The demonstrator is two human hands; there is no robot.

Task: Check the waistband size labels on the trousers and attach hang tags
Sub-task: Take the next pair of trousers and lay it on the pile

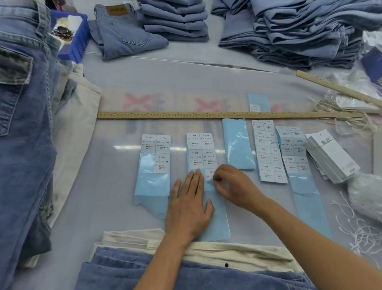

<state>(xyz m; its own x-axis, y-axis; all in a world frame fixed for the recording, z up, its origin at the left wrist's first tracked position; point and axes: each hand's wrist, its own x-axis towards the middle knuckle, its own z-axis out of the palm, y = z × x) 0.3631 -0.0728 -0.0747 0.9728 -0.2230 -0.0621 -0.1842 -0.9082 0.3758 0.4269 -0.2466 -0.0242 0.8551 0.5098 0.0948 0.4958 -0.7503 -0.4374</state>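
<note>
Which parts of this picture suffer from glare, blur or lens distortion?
Head view: ceiling lights glare as bright streaks on the glossy pale blue sticker backing sheets and the shiny grey table cover; the long wooden ruler bows from wide-angle distortion; the small print on the white size stickers is soft; the right hand looks slightly blurred.

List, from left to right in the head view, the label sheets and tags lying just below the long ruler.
XS sticker sheet → S sticker sheet, held by left hand and right hand → bare blue backing sheet → L sticker sheet → XL sticker sheet → hang tag stack.
</note>
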